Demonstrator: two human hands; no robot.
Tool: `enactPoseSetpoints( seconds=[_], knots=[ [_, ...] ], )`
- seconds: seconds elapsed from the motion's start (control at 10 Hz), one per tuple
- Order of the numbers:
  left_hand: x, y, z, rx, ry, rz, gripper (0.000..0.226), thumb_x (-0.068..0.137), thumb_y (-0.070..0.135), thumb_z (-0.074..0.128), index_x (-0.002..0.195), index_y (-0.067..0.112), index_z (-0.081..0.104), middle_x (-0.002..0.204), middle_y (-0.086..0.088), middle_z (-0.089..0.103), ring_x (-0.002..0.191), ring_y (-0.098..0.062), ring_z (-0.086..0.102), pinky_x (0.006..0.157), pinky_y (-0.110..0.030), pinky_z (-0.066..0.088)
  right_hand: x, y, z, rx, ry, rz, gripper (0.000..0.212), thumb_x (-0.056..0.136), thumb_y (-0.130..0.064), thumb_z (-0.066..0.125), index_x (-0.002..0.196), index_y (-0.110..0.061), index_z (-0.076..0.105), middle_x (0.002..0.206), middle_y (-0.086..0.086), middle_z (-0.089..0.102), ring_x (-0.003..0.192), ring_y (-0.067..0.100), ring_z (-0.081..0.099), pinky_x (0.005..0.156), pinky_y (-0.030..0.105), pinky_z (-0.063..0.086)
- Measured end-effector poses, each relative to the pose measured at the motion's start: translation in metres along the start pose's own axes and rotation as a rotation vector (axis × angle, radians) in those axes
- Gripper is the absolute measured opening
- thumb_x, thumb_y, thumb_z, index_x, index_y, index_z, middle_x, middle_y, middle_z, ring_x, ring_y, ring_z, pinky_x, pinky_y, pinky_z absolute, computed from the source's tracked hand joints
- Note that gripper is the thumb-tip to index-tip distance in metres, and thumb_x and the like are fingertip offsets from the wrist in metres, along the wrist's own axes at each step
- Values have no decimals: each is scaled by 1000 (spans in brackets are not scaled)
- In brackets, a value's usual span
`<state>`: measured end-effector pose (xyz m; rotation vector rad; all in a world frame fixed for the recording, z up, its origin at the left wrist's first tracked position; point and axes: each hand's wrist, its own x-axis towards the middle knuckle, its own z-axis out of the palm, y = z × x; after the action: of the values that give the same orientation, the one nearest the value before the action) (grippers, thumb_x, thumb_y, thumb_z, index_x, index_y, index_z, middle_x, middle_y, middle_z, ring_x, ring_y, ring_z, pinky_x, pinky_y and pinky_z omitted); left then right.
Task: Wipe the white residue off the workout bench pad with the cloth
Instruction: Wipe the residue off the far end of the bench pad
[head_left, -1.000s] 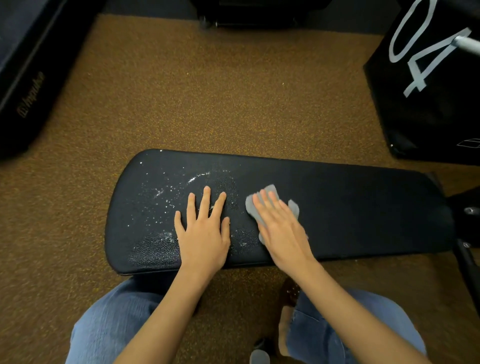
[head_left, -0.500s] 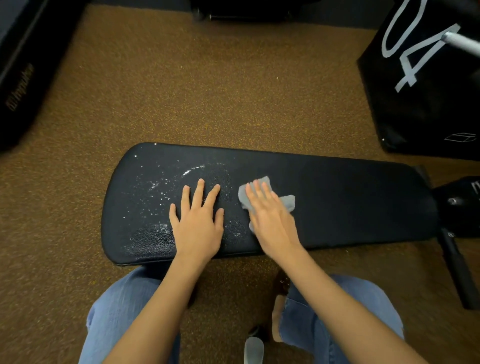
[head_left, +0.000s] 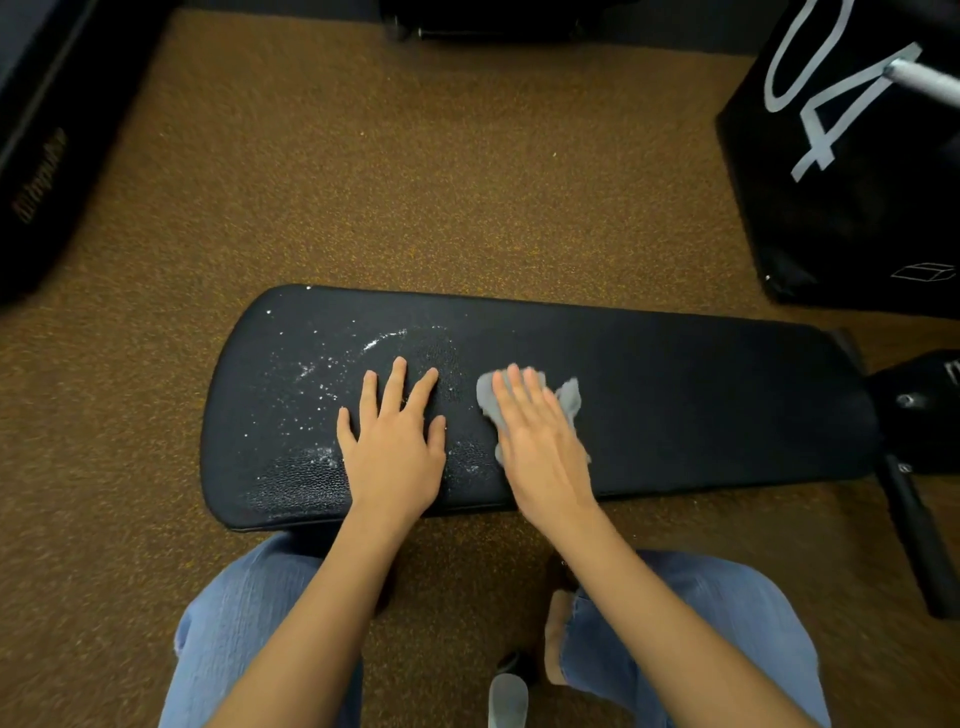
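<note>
The black workout bench pad (head_left: 701, 395) lies across the view on the brown floor. White residue (head_left: 322, 374) speckles its left third, with a brighter streak toward the far edge. My left hand (head_left: 392, 441) rests flat on the pad with fingers spread, just right of the specks. My right hand (head_left: 540, 441) presses flat on a grey cloth (head_left: 569, 397) at the pad's middle; cloth edges show left and right of the fingers. The pad to the right of the cloth looks clean.
A black box printed with white "04" (head_left: 852, 171) stands at the right rear, with a white pole tip over it. Black equipment (head_left: 36, 156) lies at the left. The bench's black frame and bar (head_left: 914, 530) extend at the right. My jeans-clad knees are below.
My right hand and the cloth have shifted slightly on the pad, more of the cloth now showing to the right of the fingers. The left hand stays flat in place.
</note>
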<state>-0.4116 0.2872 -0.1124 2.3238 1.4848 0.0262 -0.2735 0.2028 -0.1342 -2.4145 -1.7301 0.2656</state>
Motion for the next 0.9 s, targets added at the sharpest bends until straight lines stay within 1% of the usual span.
enactPoseSetpoints(
  seconds=[0.1, 0.2, 0.3, 0.4, 0.5, 0.6, 0.7, 0.8, 0.9],
  knots=[
    [1, 0, 2, -1, 9, 3, 53, 101, 42, 40, 151, 41, 23, 164, 7, 9, 151, -22, 2, 118, -52, 10, -31, 6, 9, -9, -11, -37, 80, 77, -10, 72, 147, -1, 36, 153, 18, 36, 142, 32, 34, 115, 40, 18],
    [1, -2, 4, 8, 16, 10, 53, 101, 44, 40, 151, 42, 23, 164, 8, 10, 151, -21, 3, 118, -52, 11, -7, 10, 9, -16, 57, -5, 72, 83, -5, 68, 147, 0, 36, 152, 19, 37, 141, 33, 35, 119, 42, 25],
    [1, -4, 4, 4, 15, 7, 53, 101, 44, 40, 151, 43, 23, 164, 9, 10, 151, -21, 3, 119, -51, 10, 40, 15, 0, 11, 7, 44, 73, 95, -8, 54, 154, -4, 11, 162, 15, 11, 150, 29, 8, 123, 40, 9],
    [1, -3, 3, 4, 12, 6, 53, 101, 44, 40, 151, 43, 22, 164, 10, 9, 151, -20, 2, 119, -52, 10, 58, 15, -8, 3, -17, 75, 79, 96, -12, 54, 155, -7, 2, 163, 12, 1, 151, 26, -3, 121, 36, -1],
    [0, -3, 3, -4, 10, 6, 53, 101, 44, 40, 151, 43, 23, 164, 9, 10, 151, -21, 2, 119, -52, 10, 32, 11, -4, -26, 16, 26, 76, 92, -14, 59, 154, -6, 17, 161, 14, 17, 150, 29, 12, 122, 39, 13],
    [1, -2, 2, -4, 5, 5, 53, 101, 44, 40, 151, 43, 22, 164, 9, 9, 151, -20, 2, 119, -52, 10, 4, 10, -8, -43, -7, -48, 70, 93, -17, 59, 154, -12, 24, 160, 10, 25, 148, 26, 20, 121, 39, 18],
    [1, -2, 2, -6, -3, 2, 54, 101, 44, 40, 151, 43, 22, 164, 10, 8, 151, -20, 1, 119, -52, 10, 14, 18, -30, 124, -19, 17, 62, 98, -16, 50, 154, -25, 25, 161, -1, 22, 147, 21, 23, 115, 42, 28],
    [1, -2, 2, -15, -4, 1, 54, 101, 44, 40, 151, 44, 22, 164, 10, 8, 151, -20, 0, 119, -52, 10, 47, 28, -50, 307, 154, 139, 60, 99, -15, 50, 153, -25, 27, 161, 4, 21, 146, 27, 25, 112, 47, 33],
    [1, 0, 0, -17, 2, 0, 53, 100, 43, 41, 151, 44, 23, 164, 10, 10, 151, -20, 1, 119, -52, 10, 78, 42, -38, 344, 149, 195, 60, 101, -38, 46, 155, -22, 23, 163, 10, 12, 150, 29, 7, 121, 51, 11]
  ],
)
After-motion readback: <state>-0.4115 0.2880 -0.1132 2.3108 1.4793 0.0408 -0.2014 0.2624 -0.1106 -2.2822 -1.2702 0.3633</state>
